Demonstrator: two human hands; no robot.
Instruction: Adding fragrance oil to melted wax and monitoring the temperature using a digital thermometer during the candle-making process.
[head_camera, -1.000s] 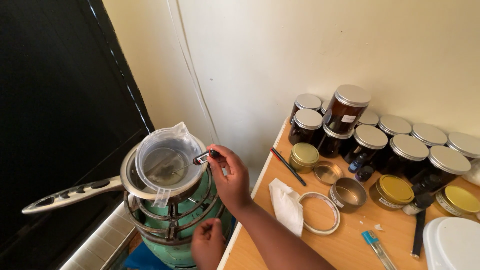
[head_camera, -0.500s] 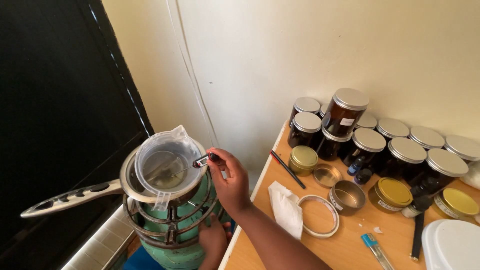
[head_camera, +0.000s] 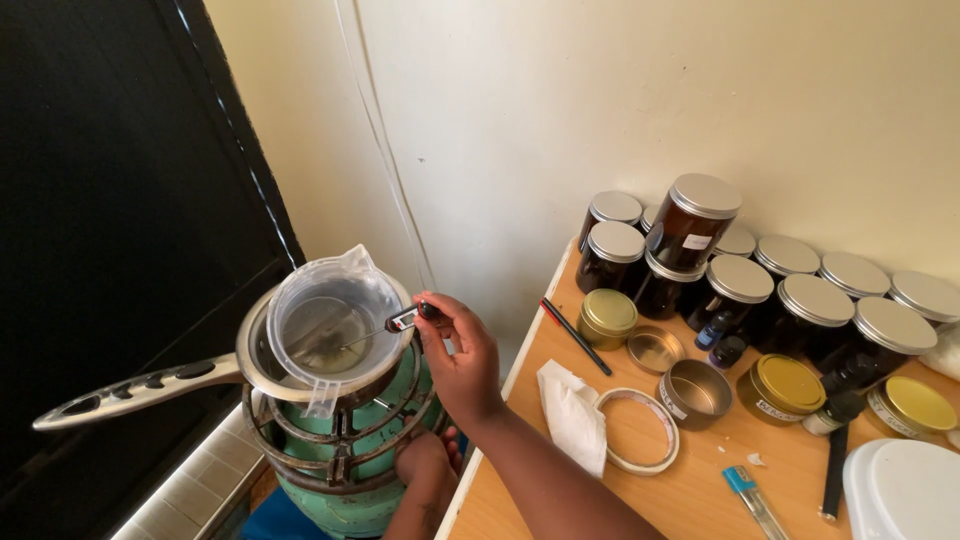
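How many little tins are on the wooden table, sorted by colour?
Round gold-lidded tins: 3
Open round silver tins: 2
Total: 5

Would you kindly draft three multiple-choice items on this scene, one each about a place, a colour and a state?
1. Where does the clear plastic jug sit?
A. on the wooden table
B. inside the saucepan on the burner
C. on the floor

2. What colour is the gas cylinder under the burner?
A. red
B. green
C. yellow

3. How is the probe thermometer held?
A. pinched in the right hand, tip inside the jug
B. lying on the table
C. gripped by the left hand

Answers: 1 B, the jug rests within the saucepan; 2 B, its body shows green; 3 A, right fingers pinch its head over the jug.
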